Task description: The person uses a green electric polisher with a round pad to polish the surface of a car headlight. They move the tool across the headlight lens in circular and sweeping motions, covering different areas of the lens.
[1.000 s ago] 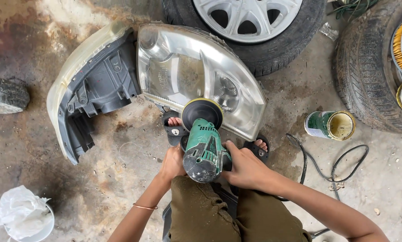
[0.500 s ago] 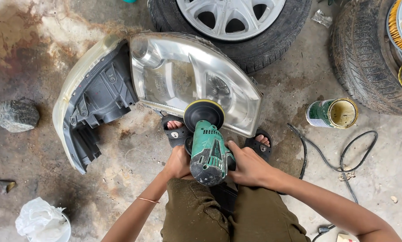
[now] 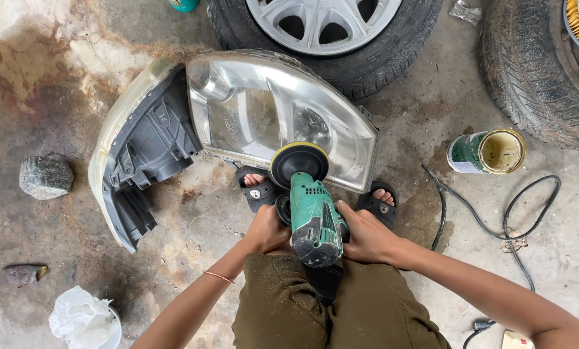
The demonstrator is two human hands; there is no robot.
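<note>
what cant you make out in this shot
Head view only:
- Polisher pad face: turned down onto the headlight, so the contact is hidden.
- Left hand fingers: behind the polisher body.
- Right hand palm: hidden against the tool.
- Cable end: runs off the bottom edge.
- Wheel and tyre: cut by the top and right edges.
- Open can contents: too small to tell.

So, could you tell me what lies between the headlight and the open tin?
Only bare, stained concrete floor lies between the headlight and the tin, in the head view.
</note>
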